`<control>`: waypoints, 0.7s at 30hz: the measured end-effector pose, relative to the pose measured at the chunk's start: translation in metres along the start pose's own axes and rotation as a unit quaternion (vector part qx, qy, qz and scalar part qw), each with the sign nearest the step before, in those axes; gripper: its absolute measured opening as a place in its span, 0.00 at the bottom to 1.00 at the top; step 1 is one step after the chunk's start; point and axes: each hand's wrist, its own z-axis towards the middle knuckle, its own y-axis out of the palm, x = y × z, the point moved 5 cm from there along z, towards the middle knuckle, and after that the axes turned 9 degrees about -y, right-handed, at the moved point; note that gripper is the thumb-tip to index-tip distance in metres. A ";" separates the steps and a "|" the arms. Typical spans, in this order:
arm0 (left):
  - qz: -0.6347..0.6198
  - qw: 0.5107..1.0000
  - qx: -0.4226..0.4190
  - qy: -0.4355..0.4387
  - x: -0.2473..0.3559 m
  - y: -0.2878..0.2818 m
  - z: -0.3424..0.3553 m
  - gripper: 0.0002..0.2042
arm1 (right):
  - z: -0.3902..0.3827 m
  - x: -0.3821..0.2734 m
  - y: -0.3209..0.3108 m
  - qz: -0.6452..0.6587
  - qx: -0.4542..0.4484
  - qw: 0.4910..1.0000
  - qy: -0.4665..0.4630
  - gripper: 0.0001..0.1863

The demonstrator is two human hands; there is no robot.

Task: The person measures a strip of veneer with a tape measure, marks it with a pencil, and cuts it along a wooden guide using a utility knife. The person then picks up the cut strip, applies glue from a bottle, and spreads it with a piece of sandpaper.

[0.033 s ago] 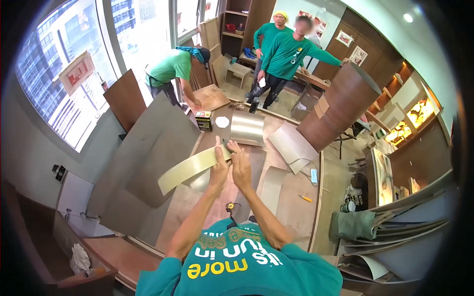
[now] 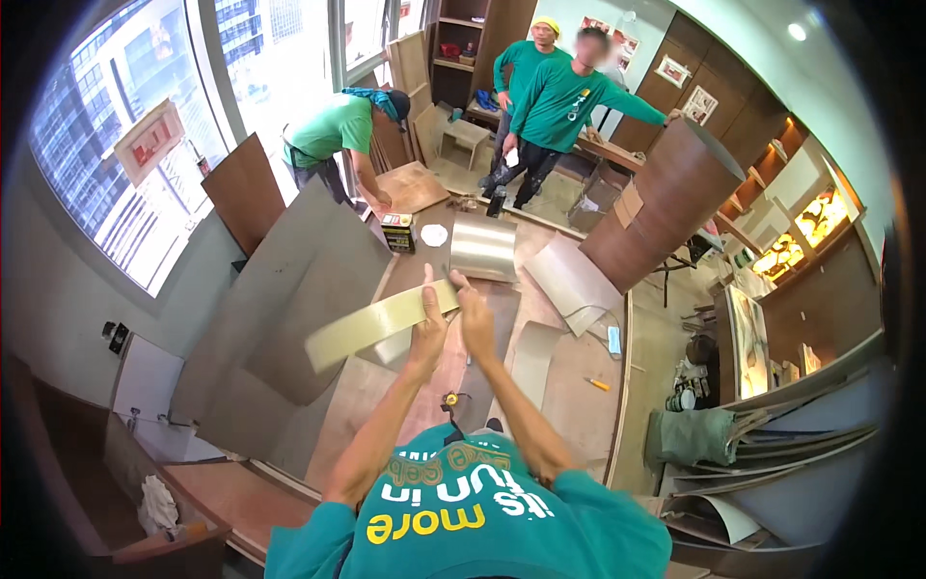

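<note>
A pale yellow, slightly glossy strip (image 2: 371,331) is held up over the work table, its free end pointing left and toward me. My left hand (image 2: 429,326) is closed on the strip near its far right end, with the thumb raised along it. My right hand (image 2: 474,317) is beside that end, its fingers bent together. A small dark bit shows at its fingertips, but I cannot make out what it is. Below my hands, a yellow and black tape measure (image 2: 450,399) rests close to my shirt.
Curved brown sheets (image 2: 318,289) lean on the left. A shiny metal-look sheet (image 2: 482,249), a box-shaped can (image 2: 397,234) and an orange-handled cutter (image 2: 597,384) lie on the table (image 2: 569,434). A big brown roll (image 2: 666,207) stands right. A bending co-worker (image 2: 338,130) and two standing people (image 2: 559,106) are beyond.
My right hand has shifted slightly right, leaving a wider gap from my left hand. The strip has tilted a little and now looks straighter.
</note>
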 end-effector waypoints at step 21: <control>-0.013 0.993 -0.042 0.105 0.049 0.016 0.000 0.29 | -0.013 -0.053 -0.026 -0.193 0.072 0.952 -0.224 0.15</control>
